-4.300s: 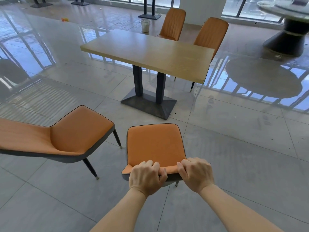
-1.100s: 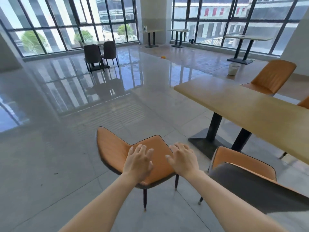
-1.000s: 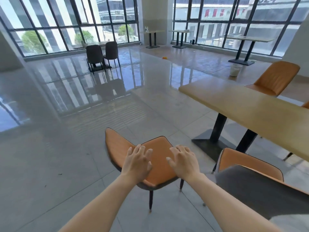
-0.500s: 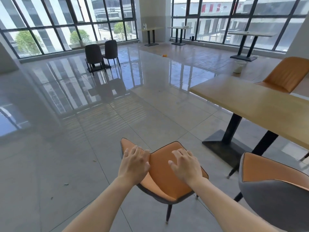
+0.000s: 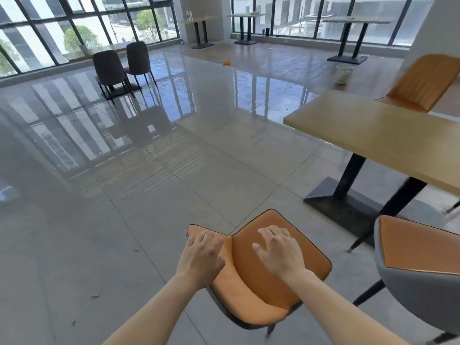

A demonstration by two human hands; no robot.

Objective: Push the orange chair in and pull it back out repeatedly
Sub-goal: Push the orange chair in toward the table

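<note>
Orange padding is lying under both hands: the left hand and right hand are hovering or resting over the chair with fingers spread and gripping nothing, whether touching I cannot tell. Compared with half a second ago the chair is sitting closer beneath the fingers and the surface is lying further right of them, well apart. That suggests a pull-out stroke is finishing, so a push back toward the surface is probably coming next.
</note>
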